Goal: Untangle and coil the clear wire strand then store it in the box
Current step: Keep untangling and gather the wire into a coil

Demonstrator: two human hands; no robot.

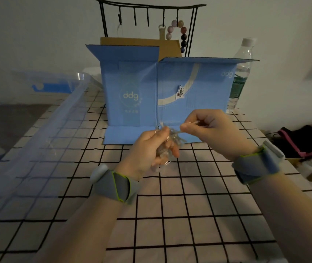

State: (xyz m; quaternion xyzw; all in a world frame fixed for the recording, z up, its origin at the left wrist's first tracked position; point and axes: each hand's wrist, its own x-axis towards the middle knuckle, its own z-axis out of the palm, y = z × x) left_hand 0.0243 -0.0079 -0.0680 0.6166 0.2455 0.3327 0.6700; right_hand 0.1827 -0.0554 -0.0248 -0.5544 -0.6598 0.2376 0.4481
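Observation:
A tangled clump of clear wire strand (172, 138) hangs above the checked tablecloth, in front of the blue cardboard box (132, 88). My left hand (147, 149) grips the bulk of the clump, fingers curled round it. To its right, my right hand (213, 128) pinches a length of the strand that runs out of the clump. The box stands open at the top, its flaps spread, one flap lying flat on the table toward me. Much of the strand is hidden inside my left hand.
A clear plastic bin (30, 133) lies along the table's left side. Behind the box stands a black hook rack (147, 8) with a bead bracelet (181, 33). A water bottle (241, 73) stands right of the box. Dark cloth (303, 139) lies beyond the right table edge.

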